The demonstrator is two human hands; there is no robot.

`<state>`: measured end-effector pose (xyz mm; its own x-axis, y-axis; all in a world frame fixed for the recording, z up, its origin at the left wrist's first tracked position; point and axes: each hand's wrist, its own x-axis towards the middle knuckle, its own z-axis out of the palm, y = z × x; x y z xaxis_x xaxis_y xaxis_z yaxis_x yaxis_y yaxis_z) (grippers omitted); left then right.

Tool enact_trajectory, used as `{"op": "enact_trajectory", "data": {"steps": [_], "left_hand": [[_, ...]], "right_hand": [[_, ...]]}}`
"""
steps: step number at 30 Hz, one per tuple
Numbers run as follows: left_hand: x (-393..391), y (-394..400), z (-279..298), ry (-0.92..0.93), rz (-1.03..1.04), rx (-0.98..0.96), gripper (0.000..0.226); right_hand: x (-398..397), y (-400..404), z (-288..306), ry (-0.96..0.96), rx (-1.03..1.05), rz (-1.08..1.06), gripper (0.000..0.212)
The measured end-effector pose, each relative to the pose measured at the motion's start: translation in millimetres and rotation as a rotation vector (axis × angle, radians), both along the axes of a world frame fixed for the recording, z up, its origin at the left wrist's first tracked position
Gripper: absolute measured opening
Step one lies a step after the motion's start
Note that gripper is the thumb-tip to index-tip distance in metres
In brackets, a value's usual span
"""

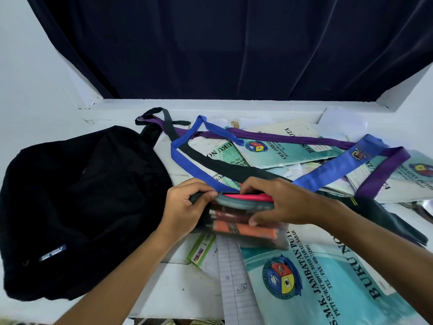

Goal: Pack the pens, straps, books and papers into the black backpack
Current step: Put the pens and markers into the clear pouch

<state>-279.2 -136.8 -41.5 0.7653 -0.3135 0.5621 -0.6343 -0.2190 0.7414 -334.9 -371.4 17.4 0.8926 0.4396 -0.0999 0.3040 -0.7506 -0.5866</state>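
Just starting: both hands, left (185, 205) & right (278, 202), gripping clear plastic pouch of colourful pens (246, 219) beside floppy black cloth backpack (77, 207); blue strap (328, 170), green notebooks (283, 148), lined paper (234, 277) not packed yet

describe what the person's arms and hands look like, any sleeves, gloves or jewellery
Both forearms come in from the bottom edge bare, with no sleeve in view up to the frame edge. The left hand and right hand wear no gloves. No ring, watch or bracelet shows on the fingers or wrists that are visible, and no markings stand out on either arm.
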Motion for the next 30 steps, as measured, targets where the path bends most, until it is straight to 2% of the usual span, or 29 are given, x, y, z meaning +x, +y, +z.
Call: {"op": "enact_trajectory", "data": {"steps": [2, 3, 5, 8, 12, 15, 22, 24, 26, 30], "left_hand": [[0, -2, 0, 0.042, 0.012, -0.027, 0.010], [0, -2, -1, 0.067, 0.019, -0.037, 0.008], [-2, -2, -4, 0.117, 0.043, -0.057, 0.008], [-5, -4, -8, 0.175, 0.091, -0.092, 0.015], [-11, -9, -7, 0.184, 0.108, -0.111, 0.019], [-15, -11, -7, 0.203, 0.099, -0.118, 0.024], [-22, -16, -7, 0.209, 0.056, -0.093, 0.024], [-21, -15, -3, 0.186, -0.006, -0.063, 0.019], [-17, -15, 1, 0.179, -0.075, -0.043, 0.005], [-15, -14, 5, 0.230, -0.135, -0.035, 0.008]], "right_hand": [[-2, -4, -3, -0.018, 0.107, -0.020, 0.035], [-1, -7, -5, -0.012, 0.162, -0.039, 0.038], [-1, -14, -9, 0.045, 0.238, -0.058, 0.052], [-4, -22, -15, 0.082, 0.232, -0.029, 0.070], [-8, -29, -24, 0.092, 0.218, -0.095, 0.058], [-8, -26, -25, 0.087, 0.239, -0.128, 0.057], [-17, -23, -16, -0.016, 0.155, -0.130, 0.023], [-17, -17, -11, -0.029, 0.117, -0.131, 0.027], [-16, -8, -8, -0.020, 0.057, -0.086, 0.039], [-13, -1, -5, 0.027, 0.027, -0.053, 0.040]]}}
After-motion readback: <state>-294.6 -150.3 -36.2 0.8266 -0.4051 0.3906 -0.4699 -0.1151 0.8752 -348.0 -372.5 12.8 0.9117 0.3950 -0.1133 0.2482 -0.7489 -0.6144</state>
